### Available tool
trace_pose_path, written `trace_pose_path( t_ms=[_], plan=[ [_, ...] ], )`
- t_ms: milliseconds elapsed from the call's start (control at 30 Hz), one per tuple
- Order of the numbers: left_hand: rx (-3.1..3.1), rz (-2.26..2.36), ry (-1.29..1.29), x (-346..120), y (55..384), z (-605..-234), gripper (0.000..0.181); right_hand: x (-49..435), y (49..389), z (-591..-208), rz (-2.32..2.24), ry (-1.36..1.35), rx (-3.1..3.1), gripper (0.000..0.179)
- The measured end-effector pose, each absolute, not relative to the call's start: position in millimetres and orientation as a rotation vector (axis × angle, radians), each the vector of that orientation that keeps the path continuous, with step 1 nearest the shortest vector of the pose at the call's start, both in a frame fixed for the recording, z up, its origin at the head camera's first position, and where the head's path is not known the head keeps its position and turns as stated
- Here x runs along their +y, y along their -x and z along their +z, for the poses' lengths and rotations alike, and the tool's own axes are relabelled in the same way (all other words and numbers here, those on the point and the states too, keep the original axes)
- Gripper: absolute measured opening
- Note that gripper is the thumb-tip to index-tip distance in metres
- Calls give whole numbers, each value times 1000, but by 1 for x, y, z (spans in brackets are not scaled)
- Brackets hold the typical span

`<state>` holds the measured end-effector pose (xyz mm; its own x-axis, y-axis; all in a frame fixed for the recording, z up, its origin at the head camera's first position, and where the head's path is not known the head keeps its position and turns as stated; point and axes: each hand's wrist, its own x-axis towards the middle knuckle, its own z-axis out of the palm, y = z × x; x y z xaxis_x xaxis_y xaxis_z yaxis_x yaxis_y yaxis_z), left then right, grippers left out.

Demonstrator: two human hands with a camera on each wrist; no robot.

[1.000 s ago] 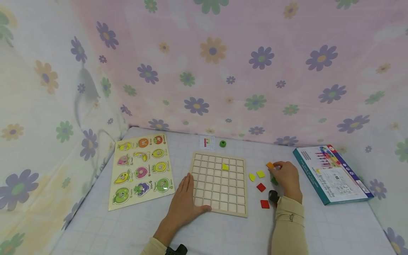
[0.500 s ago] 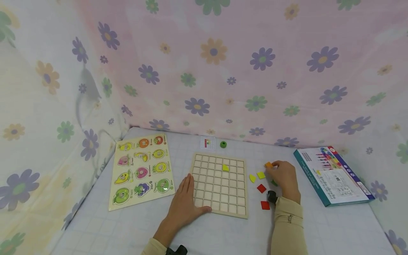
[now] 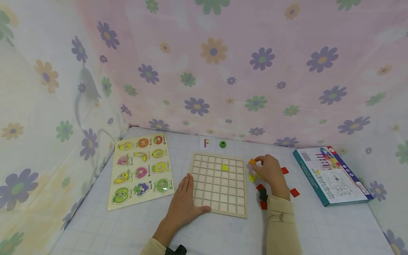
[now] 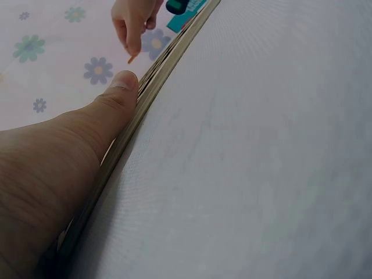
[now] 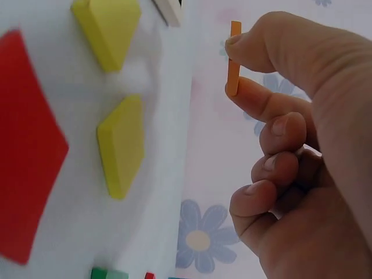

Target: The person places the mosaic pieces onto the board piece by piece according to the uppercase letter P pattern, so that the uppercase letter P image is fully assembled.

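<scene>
My right hand [image 3: 270,173] pinches an orange tile [image 5: 233,70] between thumb and index finger, just off the right edge of a wooden grid board [image 3: 220,187]. The tile is held up on edge in the right wrist view. Fingers straight, my left hand [image 3: 182,203] lies along the board's left side, its thumb at the front edge. One yellow tile [image 3: 225,167] sits in a cell of the upper part of the grid. Below my right hand are a yellow curved-edge piece [image 3: 251,177] and a yellow tile [image 5: 121,148], partly hidden in the head view. Red tiles [image 3: 264,205] lie nearby.
To the left lies a fruit puzzle board [image 3: 140,199]. A small printed pattern card [image 3: 207,142] and a green ring-shaped piece [image 3: 222,144] are behind the grid. At right lies a flat box [image 3: 338,180]; more red tiles [image 3: 294,192] lie between it and my right arm.
My right hand has carried the orange tile left toward the grid board, uncovering red tiles on its right and covering a yellow tile. My left hand stays in place.
</scene>
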<state>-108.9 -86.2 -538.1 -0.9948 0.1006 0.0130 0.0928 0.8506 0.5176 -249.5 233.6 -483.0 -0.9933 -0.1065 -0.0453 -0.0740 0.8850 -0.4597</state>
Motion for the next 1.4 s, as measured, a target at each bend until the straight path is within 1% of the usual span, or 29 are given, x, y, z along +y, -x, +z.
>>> trace_pose_path(
  t_ms=[100, 333, 633, 967, 1100, 1400],
  plan=[
    [3003, 838, -154, -87, 109, -538, 137, 225, 249, -483, -739, 206, 3011, 32],
    [3004, 844, -155, -86, 110, -537, 136, 192, 250, -479, -860, 451, 3002, 27],
    [3014, 845, -161, -84, 113, -536, 136, 161, 251, -483, -871, 606, 2963, 25],
    [3025, 823, -160, -86, 112, -539, 136, 137, 251, -486, -743, 688, 2946, 27],
    [3025, 805, -158, -86, 112, -539, 136, 130, 248, -486, -656, 672, 2943, 30],
    [3016, 830, -157, -86, 110, -539, 136, 122, 246, -491, -620, 596, 2922, 26]
  ],
)
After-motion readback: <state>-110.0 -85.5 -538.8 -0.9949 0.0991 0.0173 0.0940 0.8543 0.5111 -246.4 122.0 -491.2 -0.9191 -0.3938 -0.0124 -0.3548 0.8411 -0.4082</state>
